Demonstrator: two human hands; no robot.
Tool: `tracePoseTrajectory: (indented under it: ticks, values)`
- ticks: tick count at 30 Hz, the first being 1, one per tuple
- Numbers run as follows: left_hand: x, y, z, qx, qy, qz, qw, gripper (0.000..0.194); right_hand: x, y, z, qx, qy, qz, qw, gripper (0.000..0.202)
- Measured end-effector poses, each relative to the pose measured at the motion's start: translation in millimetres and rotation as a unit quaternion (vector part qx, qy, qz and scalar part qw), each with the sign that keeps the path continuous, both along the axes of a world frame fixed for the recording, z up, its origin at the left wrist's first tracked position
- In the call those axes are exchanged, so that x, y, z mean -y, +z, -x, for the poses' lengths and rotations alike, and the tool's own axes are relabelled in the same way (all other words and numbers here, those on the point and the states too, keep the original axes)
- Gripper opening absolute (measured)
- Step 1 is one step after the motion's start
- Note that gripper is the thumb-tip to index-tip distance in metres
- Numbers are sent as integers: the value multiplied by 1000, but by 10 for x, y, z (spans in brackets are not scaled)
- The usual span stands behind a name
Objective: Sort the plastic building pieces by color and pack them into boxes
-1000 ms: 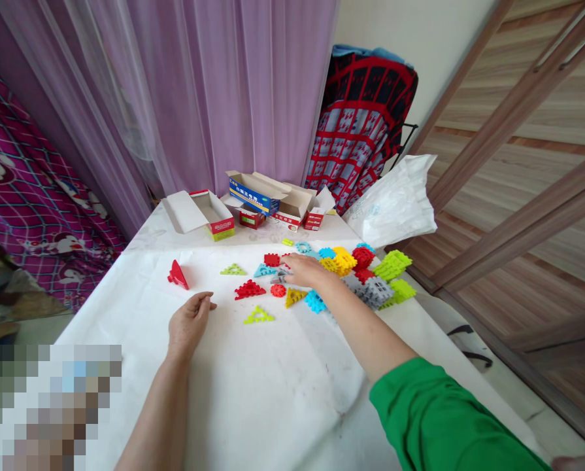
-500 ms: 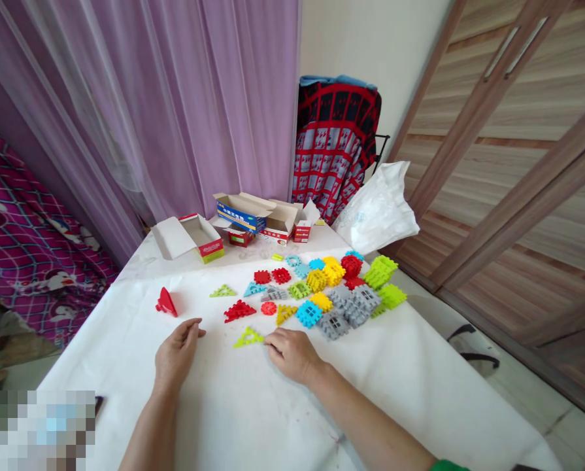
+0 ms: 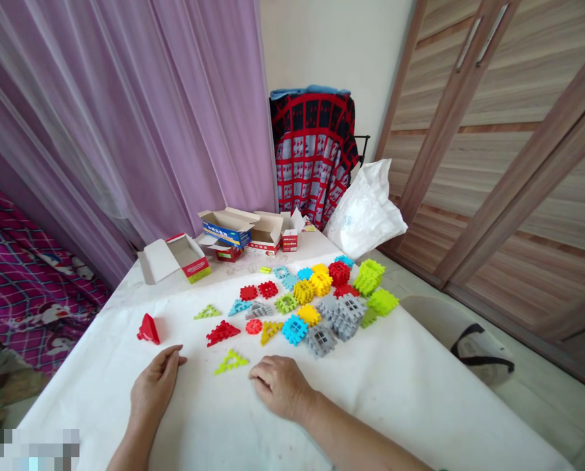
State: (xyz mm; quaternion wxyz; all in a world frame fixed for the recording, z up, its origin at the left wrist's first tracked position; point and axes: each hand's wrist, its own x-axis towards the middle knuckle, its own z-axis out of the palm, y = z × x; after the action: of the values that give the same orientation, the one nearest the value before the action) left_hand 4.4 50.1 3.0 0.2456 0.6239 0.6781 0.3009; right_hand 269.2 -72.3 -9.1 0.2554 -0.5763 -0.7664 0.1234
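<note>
My left hand [image 3: 155,383] rests on the white cloth with its fingers curled together and nothing seen in them, below a red cone-like piece [image 3: 148,329]. Loosely fisted, my right hand [image 3: 278,386] lies just right of a yellow-green triangle [image 3: 232,361], with no object visible in its fingers. Beyond the hands are a red triangle [image 3: 222,333], a round red piece [image 3: 253,326], a yellow triangle [image 3: 271,331] and a blue window block [image 3: 295,330]. Grey window blocks [image 3: 347,316] are piled to the right, near green blocks [image 3: 369,277].
Opened cardboard boxes stand at the back, among them a blue one [image 3: 226,230] and a red-and-green one [image 3: 189,258]. A white plastic bag [image 3: 367,212] sits at the far right corner. Behind the table [image 3: 253,432] are a purple curtain, a cloth-covered chair [image 3: 314,150] and a wooden wardrobe.
The camera view has turned, so the table and its objects appear lower and further left. My right hand has drawn slightly back from the yellow-green triangle.
</note>
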Motion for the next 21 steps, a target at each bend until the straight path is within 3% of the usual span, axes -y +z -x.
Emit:
tracePoseTrajectory:
  ticks: [6, 12, 18, 21]
  values:
    - [67, 3, -64, -18, 20, -39, 999, 36, -13, 34, -30, -67, 5, 30, 997, 22]
    - [122, 10, -42, -53, 116, -61, 990, 41, 6, 39, -41, -78, 16, 46, 996, 21]
    - [-227, 106, 46, -110, 194, -63, 973, 83, 7, 23, -35, -62, 21, 51, 997, 21]
    - [-447, 93, 100, -124, 190, -40, 973, 78, -3, 27, -36, -55, 23, 52, 997, 21]
